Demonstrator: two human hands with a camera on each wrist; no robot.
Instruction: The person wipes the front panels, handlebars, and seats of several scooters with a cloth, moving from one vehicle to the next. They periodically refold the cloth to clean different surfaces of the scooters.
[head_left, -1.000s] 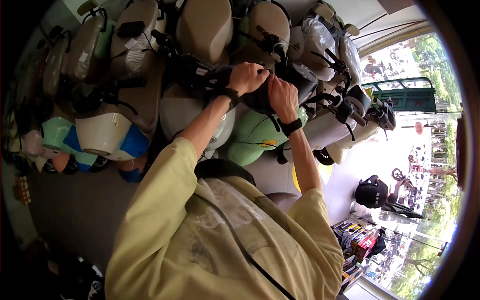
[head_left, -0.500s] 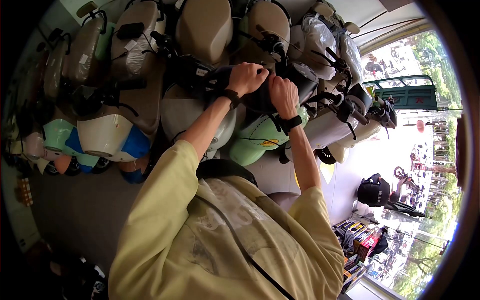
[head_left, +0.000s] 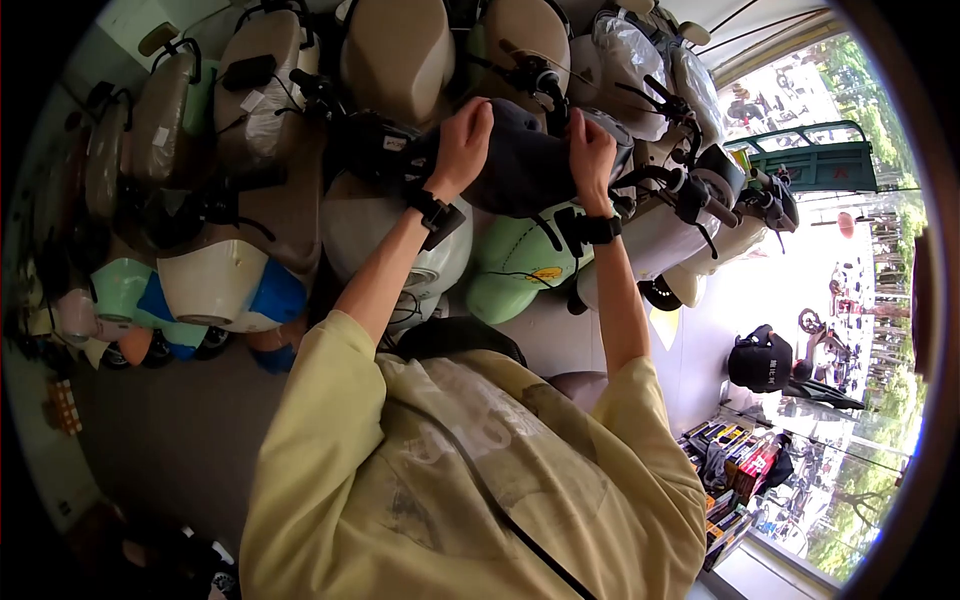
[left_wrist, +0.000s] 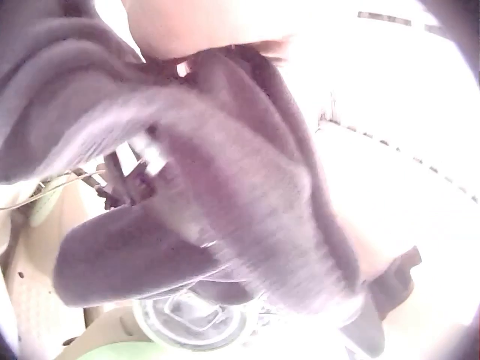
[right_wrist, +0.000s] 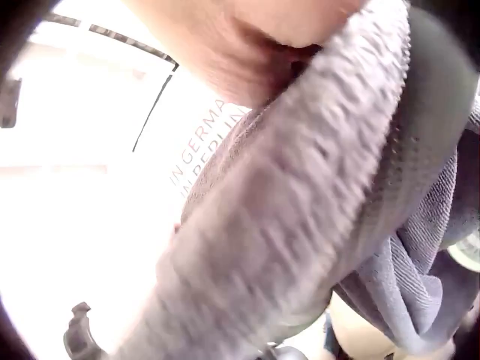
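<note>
A soft dark grey cloth (head_left: pixel 520 165) is stretched between both hands above the front of a scooter with a light green fender (head_left: pixel 515 265). My left hand (head_left: pixel 465 148) grips its left end with curled fingers. At the opposite end, my right hand (head_left: pixel 592 152) pinches the cloth near a black handlebar. Loose folds of the cloth (left_wrist: pixel 232 180) hang below the hand in the left wrist view. In the right wrist view, the cloth's ribbed, textured surface (right_wrist: pixel 262 217) slants close beneath the right hand (right_wrist: pixel 255 45). Black bands are strapped on both wrists.
Scooters stand packed in a row, including a white and blue one (head_left: pixel 215 285) at left. Handlebars (head_left: pixel 690 190) jut out right of the hands. A black bag (head_left: pixel 760 360) stands near the bright opening, with stacked boxes (head_left: pixel 735 460) below it.
My hands were close together on the bunched cloth; now they are drawn apart and slightly raised, with the cloth spread between them. The head view has shifted a little.
</note>
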